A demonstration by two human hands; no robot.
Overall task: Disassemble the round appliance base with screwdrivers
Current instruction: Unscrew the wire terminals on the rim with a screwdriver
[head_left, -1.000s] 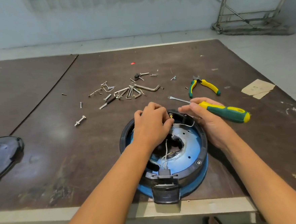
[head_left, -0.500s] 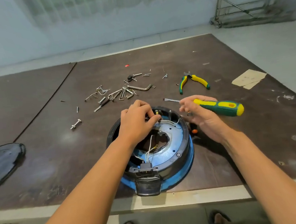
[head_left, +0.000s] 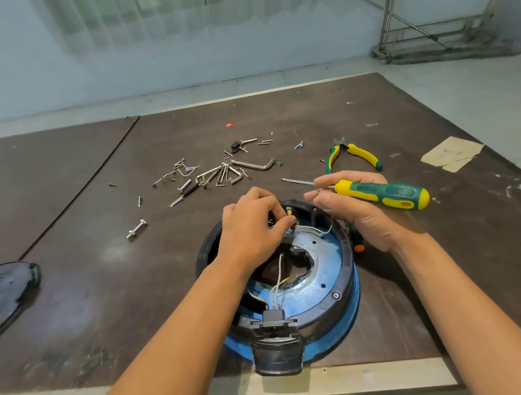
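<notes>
Our right hand (head_left: 362,221) (fingers curled round the green-and-yellow screwdriver (head_left: 382,192)) is now lifted off the round blue-and-black appliance base (head_left: 324,288) near the edge of the tabletop (head_left: 104,270); the fingers of our left hand (head_left: 249,229) pinch a brass terminal (head_left: 289,211), so unscrewing probably waits.

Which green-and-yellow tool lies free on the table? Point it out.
The pliers, lying beyond the right hand. The screwdriver shares their colours but is gripped in that hand, off the table.

Green-and-yellow pliers (head_left: 362,154) lie right of centre on the dark brown worktable (head_left: 277,109), with a cluster of silver hex keys (head_left: 223,173) to their left. A silver bolt (head_left: 136,229) lies left of centre. A glossy black cover (head_left: 4,292) sits at the left edge and a tan paper scrap (head_left: 452,153) at the right.
</notes>
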